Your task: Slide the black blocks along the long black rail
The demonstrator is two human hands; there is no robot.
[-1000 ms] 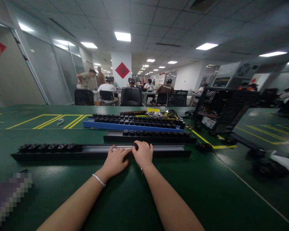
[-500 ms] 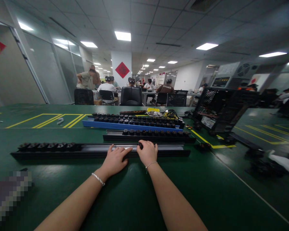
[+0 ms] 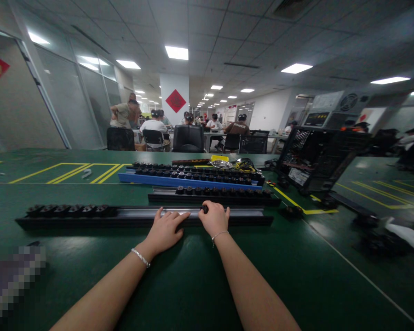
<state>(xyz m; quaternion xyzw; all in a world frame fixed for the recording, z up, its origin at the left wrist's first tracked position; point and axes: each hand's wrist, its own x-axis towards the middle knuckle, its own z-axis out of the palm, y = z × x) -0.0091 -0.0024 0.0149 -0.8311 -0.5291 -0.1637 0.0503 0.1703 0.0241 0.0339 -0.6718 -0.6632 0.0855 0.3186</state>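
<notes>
A long black rail (image 3: 72,223) with a silvery inner channel (image 3: 134,212) lies across the green table before me. Several black blocks with round tops (image 3: 61,209) sit in its left part. My left hand (image 3: 164,228) rests on the rail near its middle, fingers stretched over the channel and holding nothing. Just to the right, my right hand (image 3: 215,218) is closed around a small black part (image 3: 204,209) above the channel. Fingers cover most of that part, so its exact kind is hidden.
Behind lie a second black rail (image 3: 214,198) and a blue rail (image 3: 189,182), both bearing black blocks. An open black computer case (image 3: 307,156) stands to the right, near a white bag (image 3: 405,234). Several people sit at tables further back.
My right hand has shifted slightly right along the rail with the small black part. My left hand and the rail stay where they were.
</notes>
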